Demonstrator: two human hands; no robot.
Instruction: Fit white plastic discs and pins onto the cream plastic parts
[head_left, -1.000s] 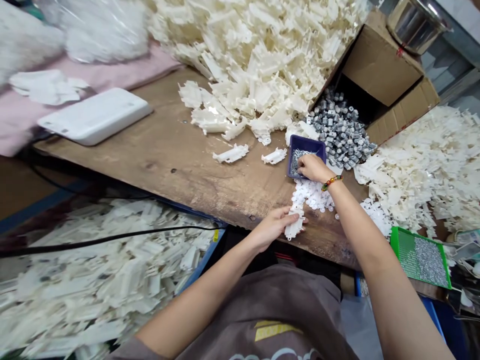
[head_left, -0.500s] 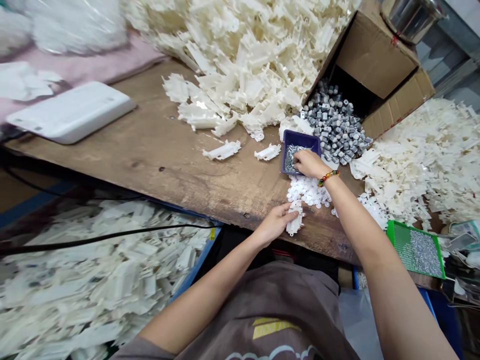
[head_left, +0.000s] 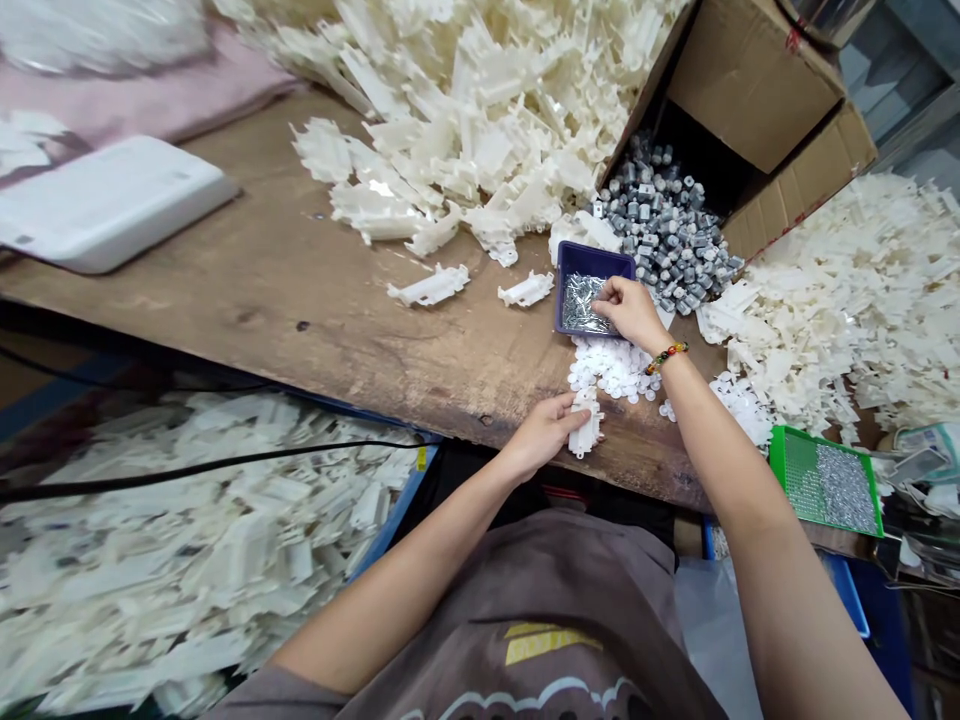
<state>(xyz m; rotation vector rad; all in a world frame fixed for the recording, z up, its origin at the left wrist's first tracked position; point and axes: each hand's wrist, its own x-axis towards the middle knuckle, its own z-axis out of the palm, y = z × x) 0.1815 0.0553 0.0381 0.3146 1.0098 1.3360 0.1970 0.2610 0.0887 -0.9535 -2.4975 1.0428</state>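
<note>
My left hand (head_left: 546, 432) is closed on a white plastic part (head_left: 586, 428) at the front edge of the wooden table. Over a dark purple tray (head_left: 559, 290) of small metal pins (head_left: 581, 300), my right hand (head_left: 628, 308) has its thumb and fingertips pinched together. What it pinches, if anything, is too small to make out. Small white plastic discs (head_left: 611, 368) lie between the tray and my left hand. Two loose white plastic parts, one of them a longer piece (head_left: 431, 286), rest left of the tray.
A big heap of white parts (head_left: 465, 110) covers the back. Grey metal pieces (head_left: 667, 230) spill from a cardboard box (head_left: 750, 80). At right are another white heap (head_left: 847, 300) and a green basket (head_left: 829, 485). A black cable (head_left: 225, 463) crosses the bin at lower left.
My right hand has risen slightly from the pins, fingertips now showing above them. My left hand still holds the white part. The whole view has shifted a little.
</note>
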